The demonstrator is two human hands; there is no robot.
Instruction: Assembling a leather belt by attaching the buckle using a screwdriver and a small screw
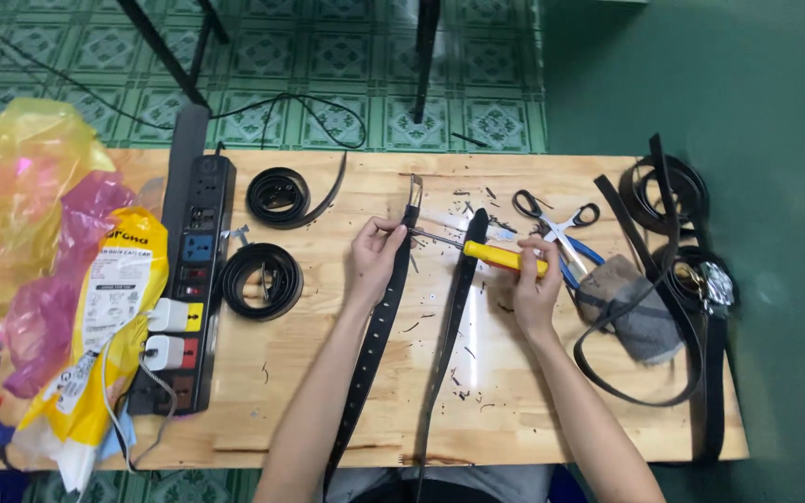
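Two black belt straps lie lengthwise across the wooden counter (328, 391). The left strap (376, 335) is flat, matte and punched with a row of round holes; its far end carries a metal buckle (415, 194). The right strap (449, 321) is plain, with a rounded tip.

The left hand (372, 259) is closed in a narrow pinch on the left strap near the buckle end. The right hand (535, 289) is wrapped around the yellow handle of one screwdriver (503, 258), whose thin metal shaft points left to the pinched strap.

Two coiled black belts (261, 279) lie beside one black power strip (190, 279). One pair of scissors (556, 224) lies behind the right hand, near one grey cloth (631, 312). Further black belts (682, 279), looped and tangled, occupy the right edge. Yellow and pink plastic bags (58, 261) sit at far left.
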